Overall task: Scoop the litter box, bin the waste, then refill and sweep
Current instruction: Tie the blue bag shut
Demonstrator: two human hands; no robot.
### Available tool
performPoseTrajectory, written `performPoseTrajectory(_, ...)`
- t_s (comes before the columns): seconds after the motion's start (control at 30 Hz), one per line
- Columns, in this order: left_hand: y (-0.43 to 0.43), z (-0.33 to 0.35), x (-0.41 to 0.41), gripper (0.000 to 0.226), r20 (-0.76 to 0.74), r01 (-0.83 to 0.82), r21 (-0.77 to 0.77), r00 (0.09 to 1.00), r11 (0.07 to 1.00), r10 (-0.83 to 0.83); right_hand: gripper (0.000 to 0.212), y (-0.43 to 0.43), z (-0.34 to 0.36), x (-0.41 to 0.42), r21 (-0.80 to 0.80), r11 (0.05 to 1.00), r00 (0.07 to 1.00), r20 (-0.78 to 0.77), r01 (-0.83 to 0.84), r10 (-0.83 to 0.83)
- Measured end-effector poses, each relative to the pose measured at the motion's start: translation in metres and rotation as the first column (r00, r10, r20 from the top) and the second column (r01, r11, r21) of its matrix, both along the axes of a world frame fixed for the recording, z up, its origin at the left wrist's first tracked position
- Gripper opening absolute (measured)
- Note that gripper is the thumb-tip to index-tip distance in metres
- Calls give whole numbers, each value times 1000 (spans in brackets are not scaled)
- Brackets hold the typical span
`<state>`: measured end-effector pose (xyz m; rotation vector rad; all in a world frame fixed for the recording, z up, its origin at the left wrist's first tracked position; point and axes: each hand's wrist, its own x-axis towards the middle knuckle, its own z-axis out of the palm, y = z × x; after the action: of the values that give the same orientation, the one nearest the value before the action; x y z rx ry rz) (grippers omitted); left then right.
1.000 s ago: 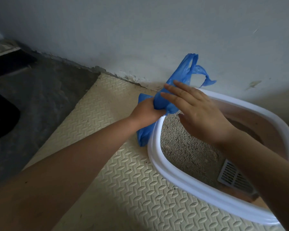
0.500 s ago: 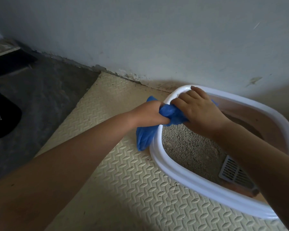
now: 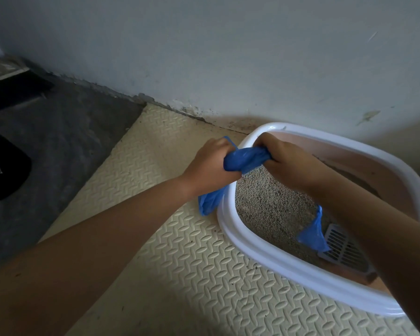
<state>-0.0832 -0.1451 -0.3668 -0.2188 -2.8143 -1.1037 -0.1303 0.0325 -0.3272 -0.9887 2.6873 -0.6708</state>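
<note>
The bag (image 3: 246, 157) was stretched tight between two fists, above the far left corner of the box (image 3: 289, 266). The left hand (image 3: 211, 163) had its fingers curled fast round one end, and the right hand (image 3: 280, 156) was clenched round the other. The bag's body hung from the left fist outside the rim, down toward the mat (image 3: 180, 263). A loose tail dangled under the right forearm, over the scoop (image 3: 340, 248) lying in the litter (image 3: 264, 202).

This looked like the bag's neck being twisted or knotted shut. It would go best with an even pull from both hands, since thin plastic could tear under a jerk. Working over the litter meant spills would land inside the box.

The rim lay directly under the wrists and the wall (image 3: 228, 57) stood just beyond the box, so there was little room far or right. Open mat lay left and near, with dark floor (image 3: 58, 141) further left.
</note>
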Motion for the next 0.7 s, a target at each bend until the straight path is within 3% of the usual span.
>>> performPoseTrajectory(0.1, -3, -4, 3, 13, -14, 25, 116, 1000, 993, -23, 21, 3, -3, 0, -59, 998, 999, 27, 20, -18)
performPoseTrajectory(0.2, -1, -7, 9, 23, 8, -5, 181, 1000, 983, 4, 17, 2, -7, 0, -65, 998, 1000, 5, 14, -14)
performPoseTrajectory(0.43, -5, -14, 10, 24, 46, -33, 124, 999, 992, 28, 33, 10, -6, 2, -103, 992, 997, 9, -69, 70)
performPoseTrajectory(0.53, -7, -13, 6, 23, 100, -66, 154, 994, 986, 51, 52, 15, -7, 8, -92, 988, 990, -79, -125, 118)
performPoseTrajectory(0.63, -7, -15, 6, 25, 94, -33, 158, 995, 987, 18, 32, 16, -10, 8, -42, 990, 959, -259, -133, 118)
performPoseTrajectory(0.7, -5, -19, 8, 30, 43, 5, 163, 999, 987, -12, 36, 16, -10, 6, 20, 993, 933, -342, -114, 114)
